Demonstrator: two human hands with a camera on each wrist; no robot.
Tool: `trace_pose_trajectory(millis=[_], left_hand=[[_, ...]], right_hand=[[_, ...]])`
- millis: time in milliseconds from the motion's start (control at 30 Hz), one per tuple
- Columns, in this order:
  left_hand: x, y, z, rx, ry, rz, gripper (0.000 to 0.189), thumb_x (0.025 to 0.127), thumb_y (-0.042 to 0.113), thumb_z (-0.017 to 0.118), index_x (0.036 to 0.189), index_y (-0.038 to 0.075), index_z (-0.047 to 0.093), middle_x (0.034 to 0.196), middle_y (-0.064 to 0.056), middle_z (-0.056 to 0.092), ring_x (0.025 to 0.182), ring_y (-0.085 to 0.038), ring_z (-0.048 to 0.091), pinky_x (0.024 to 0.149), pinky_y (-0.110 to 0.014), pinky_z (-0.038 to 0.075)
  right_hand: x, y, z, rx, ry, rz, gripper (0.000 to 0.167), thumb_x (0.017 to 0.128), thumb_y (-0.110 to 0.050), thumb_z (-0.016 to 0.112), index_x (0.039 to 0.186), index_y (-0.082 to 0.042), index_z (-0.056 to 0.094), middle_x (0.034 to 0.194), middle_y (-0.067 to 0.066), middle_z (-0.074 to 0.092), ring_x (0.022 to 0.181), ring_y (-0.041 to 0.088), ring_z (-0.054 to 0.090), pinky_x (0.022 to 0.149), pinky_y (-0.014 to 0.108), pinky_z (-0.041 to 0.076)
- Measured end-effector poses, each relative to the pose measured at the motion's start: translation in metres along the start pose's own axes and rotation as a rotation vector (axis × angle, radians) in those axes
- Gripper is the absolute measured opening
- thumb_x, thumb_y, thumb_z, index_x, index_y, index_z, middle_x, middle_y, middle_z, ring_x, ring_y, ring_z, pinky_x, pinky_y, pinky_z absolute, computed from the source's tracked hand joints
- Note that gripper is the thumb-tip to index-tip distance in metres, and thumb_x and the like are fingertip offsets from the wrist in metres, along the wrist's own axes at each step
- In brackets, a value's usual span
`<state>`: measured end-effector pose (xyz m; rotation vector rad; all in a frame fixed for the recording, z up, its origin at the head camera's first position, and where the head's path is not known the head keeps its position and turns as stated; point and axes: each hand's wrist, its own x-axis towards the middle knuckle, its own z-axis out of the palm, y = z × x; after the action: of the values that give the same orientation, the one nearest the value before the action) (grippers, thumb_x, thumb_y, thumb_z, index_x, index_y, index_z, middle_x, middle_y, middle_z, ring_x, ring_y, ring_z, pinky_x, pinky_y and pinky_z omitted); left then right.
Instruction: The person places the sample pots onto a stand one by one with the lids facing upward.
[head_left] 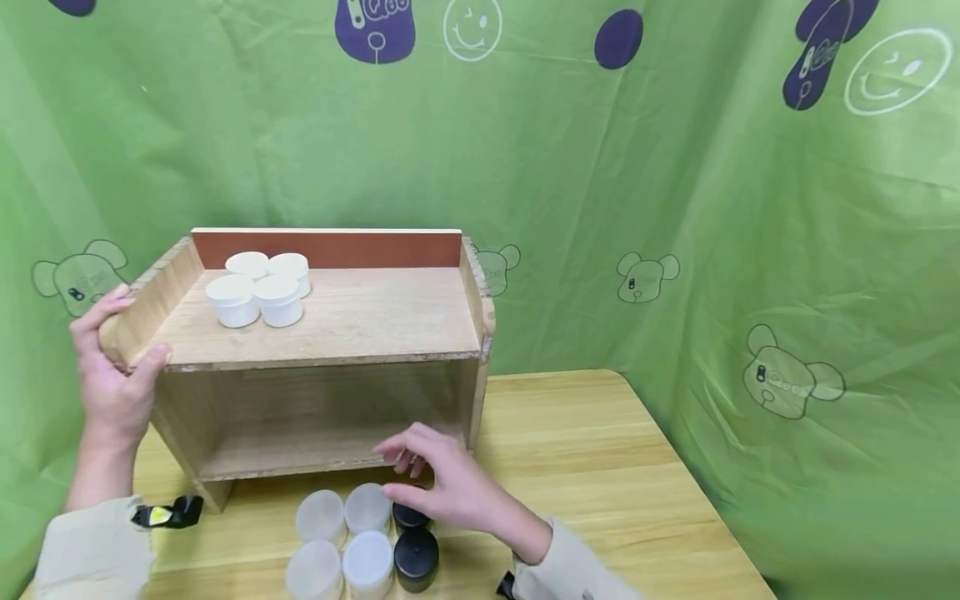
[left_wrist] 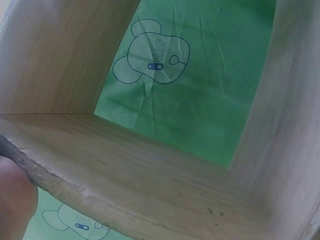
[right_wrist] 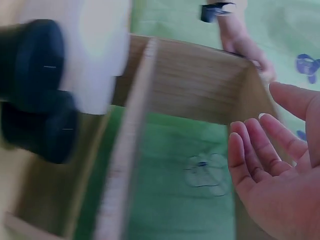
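Observation:
A small two-tier wooden shelf (head_left: 390,317) stands on the table. My left hand (head_left: 112,383) grips the front of its left side panel, thumb on the near side; in the left wrist view just part of a finger (left_wrist: 17,200) shows at the wood's edge. Several white lidded jars (head_left: 279,300) sit grouped on the upper board, towards the left. In front of the shelf are two black-lidded jars (head_left: 416,558) and several jars with translucent pale lids (head_left: 367,560). Above these, my right hand (head_left: 450,483) hovers with loosely bent fingers, holding nothing; its palm (right_wrist: 275,200) shows bare in the right wrist view.
The light wooden tabletop (head_left: 600,467) extends to the right of the shelf, with a rounded far corner. Green printed cloth (head_left: 570,167) hangs behind and on both sides. The shelf's lower compartment (head_left: 330,417) faces me, its lower board close behind the front jars.

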<state>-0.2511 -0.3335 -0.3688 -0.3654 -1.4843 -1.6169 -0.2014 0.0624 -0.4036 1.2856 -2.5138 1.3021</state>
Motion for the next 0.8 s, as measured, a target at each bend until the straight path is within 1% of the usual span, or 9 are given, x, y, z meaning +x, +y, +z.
trace_pose_trajectory(millis=[67, 133, 300, 400, 467, 533, 667, 800], left_hand=[[0.000, 0.000, 0.000, -0.018, 0.001, -0.002, 0.069, 0.073, -0.011, 0.066, 0.138, -0.008, 0.044, 0.155, -0.008, 0.047, 0.131, -0.018, 0.049, 0.101, -0.021, 0.047], [-0.001, 0.001, 0.001, -0.011, 0.000, -0.007, 0.069, 0.074, -0.011, 0.066, 0.139, -0.008, 0.043, 0.155, -0.008, 0.046, 0.131, -0.018, 0.048, 0.101, -0.020, 0.047], [-0.001, 0.003, 0.001, 0.045, -0.003, -0.035, 0.071, 0.075, -0.009, 0.066, 0.142, -0.008, 0.040, 0.158, -0.010, 0.044, 0.132, -0.018, 0.048, 0.100, -0.019, 0.048], [-0.001, 0.003, 0.000, 0.027, -0.005, -0.029, 0.071, 0.075, -0.009, 0.067, 0.141, -0.008, 0.041, 0.158, -0.011, 0.043, 0.130, -0.018, 0.049, 0.098, -0.020, 0.048], [0.000, 0.003, 0.000, 0.008, -0.006, -0.018, 0.070, 0.074, -0.010, 0.067, 0.140, -0.008, 0.042, 0.157, -0.011, 0.044, 0.130, -0.018, 0.049, 0.098, -0.020, 0.048], [0.000, 0.002, 0.001, -0.017, -0.006, -0.009, 0.069, 0.074, -0.011, 0.067, 0.139, -0.008, 0.043, 0.157, -0.011, 0.045, 0.129, -0.018, 0.049, 0.097, -0.020, 0.048], [0.001, 0.002, 0.001, -0.011, -0.002, -0.016, 0.069, 0.073, -0.011, 0.066, 0.139, -0.007, 0.043, 0.156, -0.009, 0.045, 0.130, -0.018, 0.049, 0.097, -0.020, 0.048], [0.000, 0.003, 0.001, 0.010, -0.002, -0.016, 0.069, 0.074, -0.011, 0.064, 0.139, -0.007, 0.043, 0.156, -0.009, 0.045, 0.131, -0.018, 0.048, 0.099, -0.019, 0.048]], right_hand=[[-0.010, 0.010, 0.006, 0.006, -0.012, 0.025, 0.039, 0.091, -0.017, 0.078, 0.128, -0.011, 0.067, 0.112, 0.003, 0.068, 0.095, 0.015, 0.066, 0.082, 0.024, 0.059], [-0.020, 0.020, 0.011, 0.012, -0.017, 0.057, 0.038, 0.092, -0.019, 0.077, 0.128, -0.011, 0.067, 0.112, 0.004, 0.069, 0.095, 0.014, 0.065, 0.083, 0.024, 0.059], [-0.044, 0.042, 0.019, 0.056, -0.034, 0.137, 0.035, 0.094, -0.021, 0.076, 0.126, -0.011, 0.068, 0.113, 0.007, 0.070, 0.095, 0.019, 0.066, 0.082, 0.029, 0.060], [-0.056, 0.054, 0.024, 0.083, -0.052, 0.174, 0.034, 0.093, -0.021, 0.076, 0.124, -0.008, 0.068, 0.113, 0.010, 0.069, 0.094, 0.024, 0.067, 0.081, 0.031, 0.061], [-0.063, 0.061, 0.027, 0.094, -0.068, 0.200, 0.034, 0.093, -0.020, 0.077, 0.123, -0.007, 0.068, 0.112, 0.011, 0.068, 0.093, 0.024, 0.067, 0.080, 0.030, 0.062], [-0.070, 0.066, 0.030, 0.100, -0.084, 0.230, 0.035, 0.092, -0.021, 0.078, 0.123, -0.008, 0.068, 0.109, 0.011, 0.068, 0.092, 0.021, 0.066, 0.080, 0.029, 0.062], [-0.080, 0.073, 0.034, 0.117, -0.112, 0.271, 0.037, 0.090, -0.022, 0.080, 0.123, -0.009, 0.068, 0.108, 0.011, 0.068, 0.093, 0.017, 0.066, 0.080, 0.028, 0.062], [-0.085, 0.078, 0.037, 0.137, -0.138, 0.273, 0.037, 0.090, -0.022, 0.081, 0.123, -0.010, 0.068, 0.112, 0.010, 0.067, 0.096, 0.018, 0.067, 0.081, 0.028, 0.062]])
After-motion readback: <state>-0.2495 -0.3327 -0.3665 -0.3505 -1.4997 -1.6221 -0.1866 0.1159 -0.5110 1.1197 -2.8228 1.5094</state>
